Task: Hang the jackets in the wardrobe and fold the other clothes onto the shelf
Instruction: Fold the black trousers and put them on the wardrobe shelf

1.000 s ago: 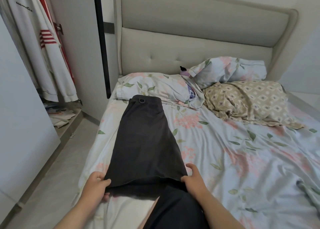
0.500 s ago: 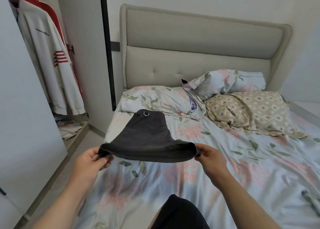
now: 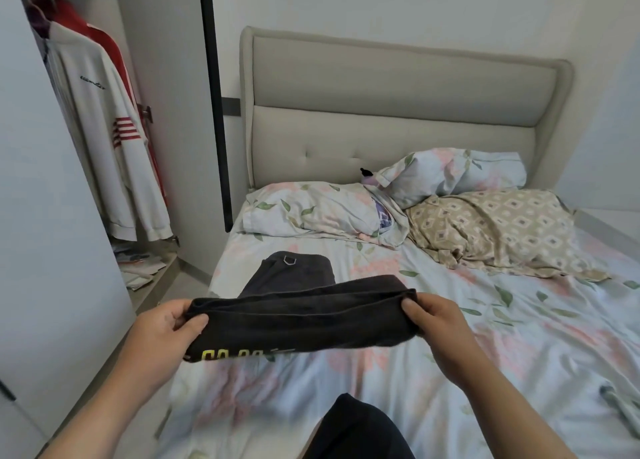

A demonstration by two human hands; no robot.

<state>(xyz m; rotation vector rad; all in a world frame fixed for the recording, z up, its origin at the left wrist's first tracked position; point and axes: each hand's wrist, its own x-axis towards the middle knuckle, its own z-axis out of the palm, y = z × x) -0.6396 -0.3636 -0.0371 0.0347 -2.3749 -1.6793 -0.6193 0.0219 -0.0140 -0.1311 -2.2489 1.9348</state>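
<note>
Left hand [image 3: 162, 334] pinches one corner of the dark garment [image 3: 301, 323], right hand [image 3: 440, 323] pinches the other (yellow print showing below). Its near end is lifted over the floral bedsheet [image 3: 485, 354] and its far end lies on it. Beyond are the pillows [image 3: 311, 209], and a white jacket [image 3: 100, 139] hangs in the wardrobe [image 3: 41, 250].

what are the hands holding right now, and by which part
Both hold the dark garment by its raised near end: left hand at the left corner, right hand at the right corner.
</note>
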